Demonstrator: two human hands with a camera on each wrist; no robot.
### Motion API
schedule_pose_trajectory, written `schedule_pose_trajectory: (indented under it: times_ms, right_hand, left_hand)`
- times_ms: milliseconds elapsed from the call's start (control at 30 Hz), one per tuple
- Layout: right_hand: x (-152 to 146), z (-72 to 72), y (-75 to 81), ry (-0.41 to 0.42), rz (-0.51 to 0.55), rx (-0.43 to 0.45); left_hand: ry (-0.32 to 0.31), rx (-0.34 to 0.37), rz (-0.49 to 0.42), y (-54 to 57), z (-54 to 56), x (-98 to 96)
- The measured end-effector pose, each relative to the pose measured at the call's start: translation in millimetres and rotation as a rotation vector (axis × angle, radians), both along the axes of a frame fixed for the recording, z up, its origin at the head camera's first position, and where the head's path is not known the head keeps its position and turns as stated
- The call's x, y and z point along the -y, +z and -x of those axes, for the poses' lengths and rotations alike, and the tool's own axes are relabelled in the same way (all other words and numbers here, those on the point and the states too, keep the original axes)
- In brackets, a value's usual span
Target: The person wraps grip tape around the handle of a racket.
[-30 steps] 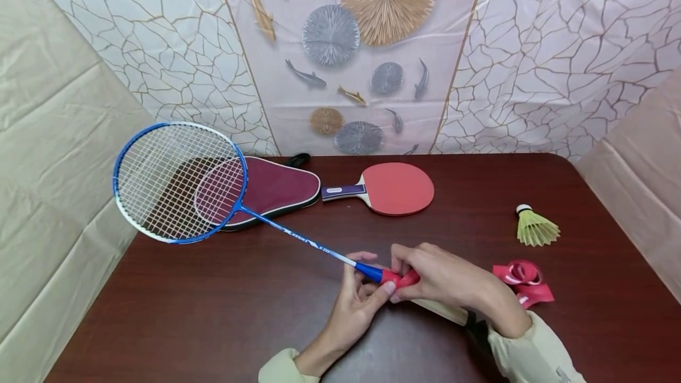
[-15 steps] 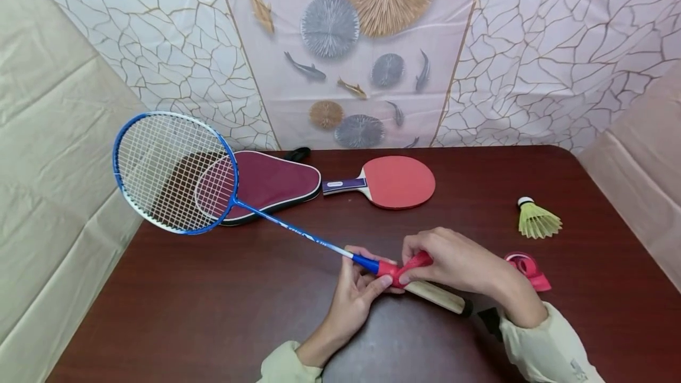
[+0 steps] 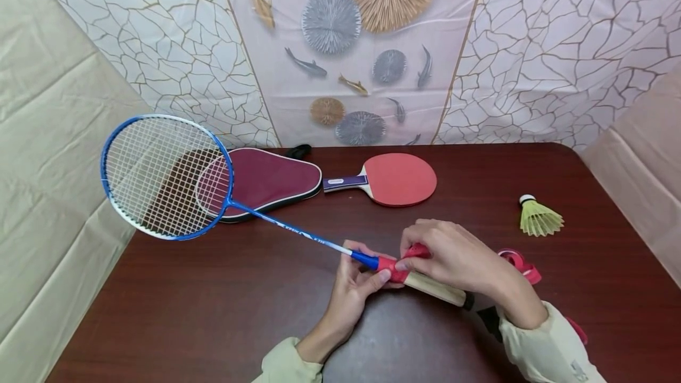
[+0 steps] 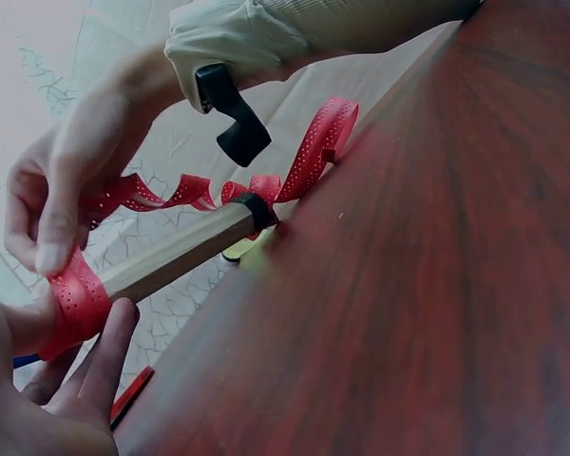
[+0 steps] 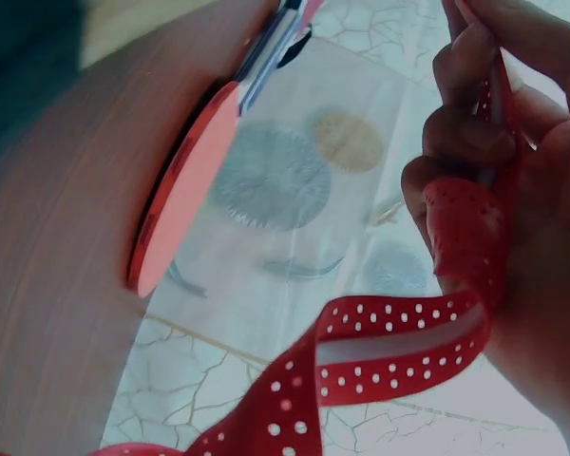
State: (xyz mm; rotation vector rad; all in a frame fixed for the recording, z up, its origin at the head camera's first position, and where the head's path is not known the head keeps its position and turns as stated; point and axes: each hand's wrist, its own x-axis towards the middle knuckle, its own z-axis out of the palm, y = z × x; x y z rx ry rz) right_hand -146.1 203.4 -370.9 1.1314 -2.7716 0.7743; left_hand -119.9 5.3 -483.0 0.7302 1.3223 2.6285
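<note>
Racket held over table [image 3: 404,353], its red-wrapped upper grip clasped btwn thumb & fingers of L hand [image 3: 346,297]; strung oval head at 10 o'clock, bare wood handle [image 3: 436,289] w/ dark butt at 4. Red tape [image 5: 394,375], perforated, curling, pale-striped, is pinched by R hand [image 3: 452,256]; its tail is partly hidden by R forearm in head view. Wrap edges under fingertips prob. overlapped, hard to tell. Maroon cover [image 3: 271,177] is part-veiled by strings; rubber-faced paddle [image 3: 401,179] seen at 12, ribbed yellow shuttlecock [image 3: 540,217] at 2.

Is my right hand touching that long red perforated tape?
Touching: the right wrist view shows the right hand with fingers curled around the red perforated tape.
</note>
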Motion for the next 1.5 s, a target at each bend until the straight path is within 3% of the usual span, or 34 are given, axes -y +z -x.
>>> schedule_pose_trajectory:
  times_ms: [133,200,367,600,767,967,1233,1400,1500]
  right_hand:
    - [6,-6.2,4.9,0.088,0.051,0.045]
    - [7,-6.9,6.3,0.081,0.050,0.030]
    - [3,1.1,1.4,-0.035,0.006,-0.032]
    - [0,8.8,-7.7,-0.069,-0.026,0.020]
    - [-1,9.7,-10.5,-0.062,-0.049,0.094]
    - [-2,11.4,-13.0,-0.032,-0.060,0.175]
    - [-1,9.6,-16.0,0.041,-0.036,0.263]
    - [-1,8.8,-16.8,0.042,-0.040,0.268]
    - [-1,8.5,-16.9,0.028,-0.053,0.293]
  left_hand:
    - [0.062,0.087,0.053,2.5,-0.4,0.9]
    - [0.072,0.100,0.054,3.7,-0.3,1.0]
    - [0.044,0.068,0.018,5.1,-0.1,0.3]
    - [0.060,0.055,0.065,4.3,0.0,-0.2]
    - [0.032,0.015,0.112,1.7,-0.7,0.0]
    - [0.000,0.024,0.134,1.2,-2.9,-0.5]
    - [0.050,0.016,0.182,0.0,-3.7,-0.1]
    - [0.051,0.055,0.266,0.0,-3.7,3.3]
    - [0.047,0.040,0.274,-0.1,-4.0,3.5]
